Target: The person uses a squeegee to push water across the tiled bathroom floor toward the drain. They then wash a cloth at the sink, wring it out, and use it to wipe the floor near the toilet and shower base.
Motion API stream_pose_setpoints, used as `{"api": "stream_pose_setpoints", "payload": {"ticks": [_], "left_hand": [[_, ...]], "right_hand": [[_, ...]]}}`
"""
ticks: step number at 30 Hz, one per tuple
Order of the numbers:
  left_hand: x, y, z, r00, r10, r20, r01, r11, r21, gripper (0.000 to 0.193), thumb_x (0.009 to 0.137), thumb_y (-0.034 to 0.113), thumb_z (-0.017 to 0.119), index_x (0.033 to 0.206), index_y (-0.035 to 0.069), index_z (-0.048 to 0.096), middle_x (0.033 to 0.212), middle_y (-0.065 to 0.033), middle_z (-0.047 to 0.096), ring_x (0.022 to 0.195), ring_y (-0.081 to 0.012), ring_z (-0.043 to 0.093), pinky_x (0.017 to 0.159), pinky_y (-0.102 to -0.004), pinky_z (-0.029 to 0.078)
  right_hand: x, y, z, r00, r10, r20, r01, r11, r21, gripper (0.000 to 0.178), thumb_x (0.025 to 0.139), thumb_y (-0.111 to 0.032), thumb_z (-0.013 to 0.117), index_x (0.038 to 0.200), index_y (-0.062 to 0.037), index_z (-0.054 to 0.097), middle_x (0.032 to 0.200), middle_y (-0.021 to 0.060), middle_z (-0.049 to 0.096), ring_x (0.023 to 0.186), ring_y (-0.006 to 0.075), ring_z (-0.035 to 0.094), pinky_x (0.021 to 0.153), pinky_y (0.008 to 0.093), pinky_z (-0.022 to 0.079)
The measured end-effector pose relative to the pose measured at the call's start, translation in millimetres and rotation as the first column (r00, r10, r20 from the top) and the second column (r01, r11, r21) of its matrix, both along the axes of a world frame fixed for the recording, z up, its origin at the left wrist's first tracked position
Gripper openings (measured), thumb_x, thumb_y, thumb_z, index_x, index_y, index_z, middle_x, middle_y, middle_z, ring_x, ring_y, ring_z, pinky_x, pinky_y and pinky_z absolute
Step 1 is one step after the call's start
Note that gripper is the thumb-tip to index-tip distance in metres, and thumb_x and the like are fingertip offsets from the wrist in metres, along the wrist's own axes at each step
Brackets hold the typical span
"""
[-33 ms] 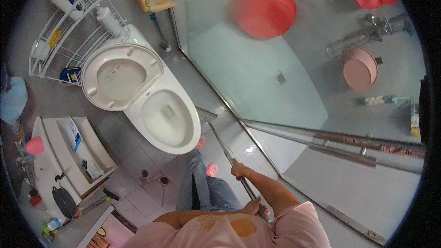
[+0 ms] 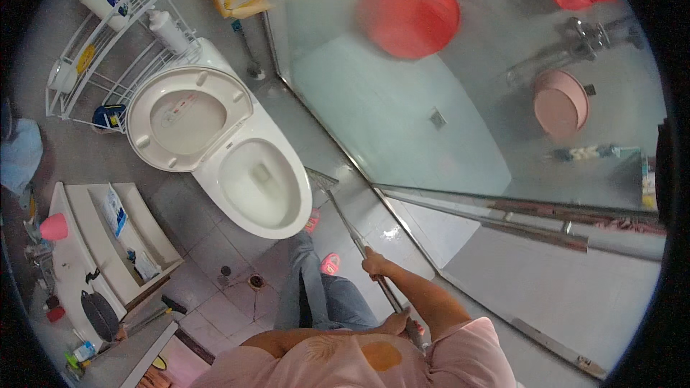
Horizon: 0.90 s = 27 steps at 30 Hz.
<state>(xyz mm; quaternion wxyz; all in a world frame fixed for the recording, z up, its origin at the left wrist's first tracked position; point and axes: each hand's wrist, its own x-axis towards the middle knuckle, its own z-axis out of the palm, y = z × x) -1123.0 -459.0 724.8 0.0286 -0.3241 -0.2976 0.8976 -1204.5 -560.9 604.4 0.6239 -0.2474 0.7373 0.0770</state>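
Note:
A long-handled flat mop slants across the wet tiles. Its thin grey head lies on the floor beside the toilet's right side, partly hidden behind the bowl. My right hand is wrapped round the middle of the metal handle. Lower down, close to my body, my left hand reaches across my front and grips the handle near its upper end. The white toilet stands just left of the mop, with its lid and seat raised. My feet, in pink slippers, are below the bowl.
A glass shower partition with a metal frame runs along the right. Behind it are a red basin and a pink bucket. At left stand a white wire rack with bottles and a washbasin cabinet. A floor drain lies below the toilet.
The surroundings have shifted very slightly left and up in the view. Both hands keep the same grip on the mop, and its head stays beside the toilet.

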Motion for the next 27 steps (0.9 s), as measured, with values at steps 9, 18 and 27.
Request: {"api": "stream_pose_setpoints", "payload": {"ticks": [9, 18, 27], "left_hand": [[57.7, -59.3, -17.1, 0.907, -0.353, -0.228, 0.311, 0.929, -0.201, 0.023, 0.081, 0.023, 0.043, 0.093, 0.004, 0.046, 0.092, -0.0138, 0.053, 0.089, -0.0245, 0.051, 0.083, -0.0378, 0.039], [180.1, -189.3, -56.2, 0.911, -0.125, 0.394, 0.299, 0.858, -0.418, 0.009, 0.077, 0.014, 0.048, 0.08, 0.006, 0.045, 0.075, -0.0075, 0.05, 0.072, -0.0197, 0.051, 0.069, -0.0352, 0.044], [204.2, -253.1, -60.8, 0.893, -0.002, 0.45, 0.24, 0.849, -0.471, 0.01, 0.076, 0.014, 0.049, 0.08, 0.006, 0.046, 0.075, -0.0069, 0.049, 0.072, -0.0202, 0.05, 0.071, -0.0357, 0.044]], "right_hand": [[-23.9, -15.5, 35.9, 0.56, -0.699, 0.445, 0.737, 0.666, 0.117, 0.014, 0.075, -0.006, 0.05, 0.086, -0.0022, 0.042, 0.056, 0.0048, 0.042, 0.038, 0.0089, 0.037, 0.031, 0.0211, 0.031], [23.1, -214.9, -40.2, -0.197, -0.88, 0.432, 0.616, 0.231, 0.753, 0.02, 0.082, -0.014, 0.041, 0.076, 0.0045, 0.037, 0.057, 0.0052, 0.037, 0.039, 0.0068, 0.033, 0.032, 0.0158, 0.03], [22.7, -184.0, -62.0, -0.264, -0.889, 0.375, 0.727, 0.072, 0.683, 0.019, 0.082, -0.013, 0.04, 0.08, 0.0058, 0.038, 0.057, 0.0035, 0.036, 0.04, 0.0051, 0.033, 0.032, 0.015, 0.031]]}}
